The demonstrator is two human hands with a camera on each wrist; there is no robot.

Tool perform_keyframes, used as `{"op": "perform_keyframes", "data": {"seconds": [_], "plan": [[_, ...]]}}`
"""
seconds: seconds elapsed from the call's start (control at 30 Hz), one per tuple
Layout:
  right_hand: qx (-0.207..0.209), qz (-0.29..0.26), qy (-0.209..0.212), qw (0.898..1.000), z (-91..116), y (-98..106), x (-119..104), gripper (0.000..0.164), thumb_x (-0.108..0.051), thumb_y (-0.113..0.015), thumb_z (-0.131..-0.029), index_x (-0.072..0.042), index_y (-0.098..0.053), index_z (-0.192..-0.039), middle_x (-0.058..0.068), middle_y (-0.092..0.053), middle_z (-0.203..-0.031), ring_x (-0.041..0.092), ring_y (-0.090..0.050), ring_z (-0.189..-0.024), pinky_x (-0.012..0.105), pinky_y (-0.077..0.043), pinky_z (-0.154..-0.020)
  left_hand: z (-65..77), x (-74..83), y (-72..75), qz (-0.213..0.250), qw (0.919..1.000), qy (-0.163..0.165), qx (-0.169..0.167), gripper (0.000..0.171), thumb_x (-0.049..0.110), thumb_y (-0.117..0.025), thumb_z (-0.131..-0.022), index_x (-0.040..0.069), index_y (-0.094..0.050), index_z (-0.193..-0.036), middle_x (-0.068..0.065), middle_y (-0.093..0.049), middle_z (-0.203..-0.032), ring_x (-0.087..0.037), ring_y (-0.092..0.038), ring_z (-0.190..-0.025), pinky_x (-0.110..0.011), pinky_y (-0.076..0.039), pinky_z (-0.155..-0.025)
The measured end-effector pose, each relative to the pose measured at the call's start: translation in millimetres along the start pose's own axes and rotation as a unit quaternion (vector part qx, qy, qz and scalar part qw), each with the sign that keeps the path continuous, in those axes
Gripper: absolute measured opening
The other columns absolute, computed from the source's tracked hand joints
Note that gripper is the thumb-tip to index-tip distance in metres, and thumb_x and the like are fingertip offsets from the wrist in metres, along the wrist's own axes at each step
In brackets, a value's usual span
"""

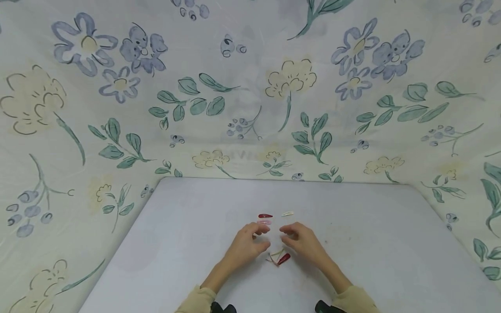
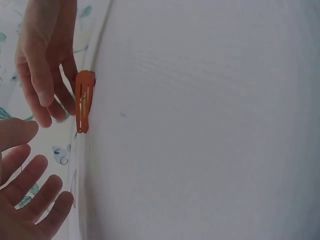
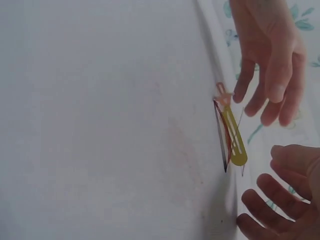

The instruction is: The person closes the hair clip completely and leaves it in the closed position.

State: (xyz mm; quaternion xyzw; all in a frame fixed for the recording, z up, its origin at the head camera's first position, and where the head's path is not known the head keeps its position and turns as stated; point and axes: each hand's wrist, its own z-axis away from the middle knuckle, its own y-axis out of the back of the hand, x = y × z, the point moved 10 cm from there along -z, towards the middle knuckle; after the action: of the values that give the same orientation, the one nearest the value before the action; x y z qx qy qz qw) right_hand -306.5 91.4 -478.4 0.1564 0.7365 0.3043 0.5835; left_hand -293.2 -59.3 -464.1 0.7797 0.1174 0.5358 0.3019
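Note:
My left hand and right hand hover facing each other over the white table, fingers loosely bent, with nothing held. Between and just below them lies a small heap of snap hair clips, with a dark red clip on its right side. An orange-red clip appears in the left wrist view. The right wrist view shows a yellow clip and a pinkish clip overlapping thin edge-on clips. Past the left fingertips lie another dark red clip and a pink clip, side by side.
A pale cream clip lies apart, beyond the right hand. The white tabletop extends to both sides, its far edge meeting a flowered cloth that hangs behind and at the sides.

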Motion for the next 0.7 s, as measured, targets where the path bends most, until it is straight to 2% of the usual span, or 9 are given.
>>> {"op": "perform_keyframes", "data": {"seconds": [0.3, 0.37, 0.57, 0.7], "plan": [[-0.001, 0.030, 0.039, 0.999, 15.5, -1.4, 0.3, 0.021, -0.008, -0.074, -0.085, -0.009, -0.073, -0.106, 0.000, -0.067, -0.103, 0.023, -0.063, -0.103, 0.042, -0.050, -0.093, 4.4, -2.6, -23.1, -0.057, 0.9971, 0.011, -0.048, 0.035, 0.019, -0.077, -0.079, 0.009, -0.067, -0.112, 0.000, -0.067, -0.105, -0.019, -0.054, -0.101, -0.036, -0.046, -0.089], [-0.001, 0.029, 0.039, 0.999, 17.8, -2.2, 1.5, 0.021, -0.006, -0.074, -0.084, -0.010, -0.073, -0.105, -0.001, -0.065, -0.103, 0.023, -0.063, -0.103, 0.042, -0.049, -0.093, 5.3, -0.4, -26.8, -0.070, 0.9961, 0.003, -0.054, 0.034, 0.021, -0.077, -0.078, 0.010, -0.069, -0.109, 0.000, -0.067, -0.105, -0.018, -0.052, -0.101, -0.036, -0.045, -0.089], [-0.003, 0.022, 0.049, 0.999, 20.8, -5.3, -0.4, 0.020, -0.003, -0.072, -0.084, -0.009, -0.072, -0.103, -0.001, -0.064, -0.104, 0.025, -0.062, -0.104, 0.041, -0.049, -0.092, 7.5, 9.1, -29.8, -0.122, 0.9908, -0.044, -0.038, 0.024, 0.023, -0.078, -0.074, 0.012, -0.072, -0.095, 0.000, -0.069, -0.098, -0.019, -0.051, -0.097, -0.038, -0.042, -0.086], [-0.002, 0.041, 0.062, 0.997, 20.7, -8.8, -2.1, 0.018, 0.000, -0.072, -0.082, -0.009, -0.073, -0.098, 0.000, -0.062, -0.102, 0.025, -0.062, -0.102, 0.042, -0.049, -0.090, 7.5, 8.6, -31.6, -0.138, 0.9885, -0.051, -0.036, 0.019, 0.025, -0.076, -0.075, 0.015, -0.073, -0.091, 0.002, -0.068, -0.097, -0.017, -0.050, -0.096, -0.037, -0.041, -0.083]]}}
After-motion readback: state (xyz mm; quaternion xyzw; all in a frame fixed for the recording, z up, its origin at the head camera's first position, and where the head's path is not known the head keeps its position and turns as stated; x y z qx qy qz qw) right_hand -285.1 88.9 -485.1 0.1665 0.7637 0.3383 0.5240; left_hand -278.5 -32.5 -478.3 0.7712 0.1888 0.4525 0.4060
